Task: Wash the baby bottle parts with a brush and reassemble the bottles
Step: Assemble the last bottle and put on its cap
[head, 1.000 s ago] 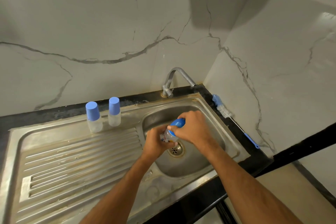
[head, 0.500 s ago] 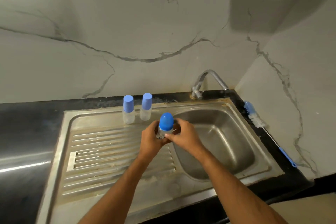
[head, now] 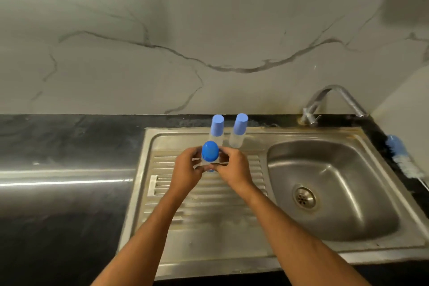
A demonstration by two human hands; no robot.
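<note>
A small clear baby bottle with a rounded blue cap is held upright over the ribbed drainboard. My left hand grips its left side and my right hand grips its right side; the fingers hide most of the clear body. Just behind it two assembled bottles stand side by side on the drainboard's back edge, the left one and the right one, each clear with a light-blue cap. The blue-handled bottle brush lies on the counter at the far right, its handle cut off by the frame.
The steel sink basin with its drain lies to the right of my hands. A chrome tap stands behind the basin. Black countertop stretches to the left. A marble wall rises behind.
Both hands have carried the blue-capped bottle from over the sink basin leftward to the drainboard, in front of the two standing bottles. My view has swung left with them.
</note>
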